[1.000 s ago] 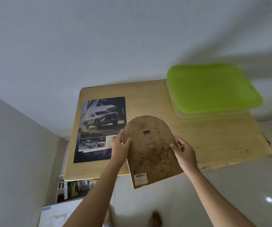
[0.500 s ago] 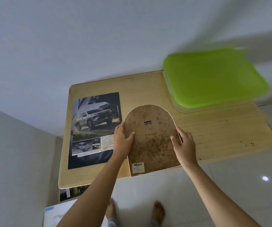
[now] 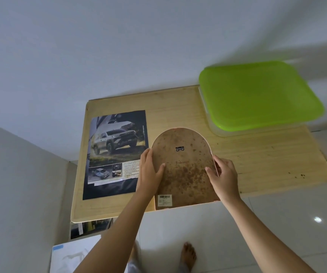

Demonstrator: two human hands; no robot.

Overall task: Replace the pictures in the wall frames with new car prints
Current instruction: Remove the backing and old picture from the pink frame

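Note:
An arch-topped picture frame [image 3: 184, 166] lies face down at the front edge of a wooden table [image 3: 257, 160]. Its stained brown backboard faces up, with a small metal hanger near the top and a barcode label at the lower left. My left hand [image 3: 150, 172] grips its left side, thumb on the backboard. My right hand [image 3: 222, 176] grips its right side, thumb on the board too. A car print [image 3: 117, 152] showing a grey pickup lies flat on the table just left of the frame.
A clear plastic box with a lime-green lid [image 3: 257, 95] stands at the table's back right, against the white wall. More prints [image 3: 91, 227] and a white sheet [image 3: 74, 255] lie on the floor below the table's left end. My bare foot [image 3: 188, 255] is on the tiles.
Both hands have brought the frame forward and down onto the table, from tilted over the front edge to lying nearly flat beside the car print. The grip on both sides is unchanged.

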